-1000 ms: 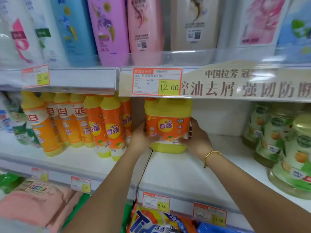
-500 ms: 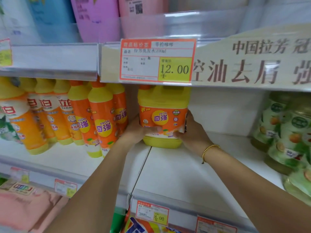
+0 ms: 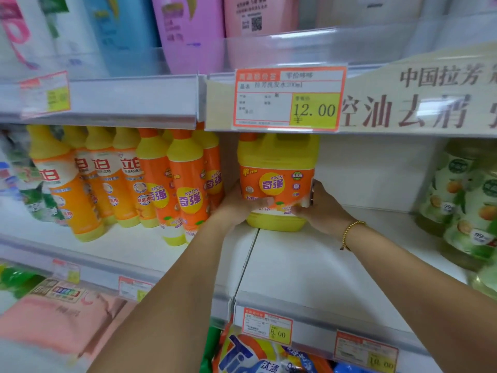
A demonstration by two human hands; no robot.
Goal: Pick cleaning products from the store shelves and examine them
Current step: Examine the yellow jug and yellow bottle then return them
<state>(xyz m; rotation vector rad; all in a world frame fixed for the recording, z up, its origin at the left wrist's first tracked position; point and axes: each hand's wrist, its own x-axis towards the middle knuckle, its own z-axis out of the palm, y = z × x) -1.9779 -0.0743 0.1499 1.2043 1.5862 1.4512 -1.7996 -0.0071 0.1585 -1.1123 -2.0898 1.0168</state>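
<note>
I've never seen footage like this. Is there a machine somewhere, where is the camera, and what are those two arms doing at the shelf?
No machine here: these are a person's own two arms. The single picture comes from a camera worn on the head, looking forward and down. The left hand and right hand grip a squat yellow plastic jug with an orange label from either side, on or just above the white shop shelf. Left of it stand slim orange-and-yellow bottles; to the right, pale green bottles. The orange-framed price tag above reads 12.00.
</note>
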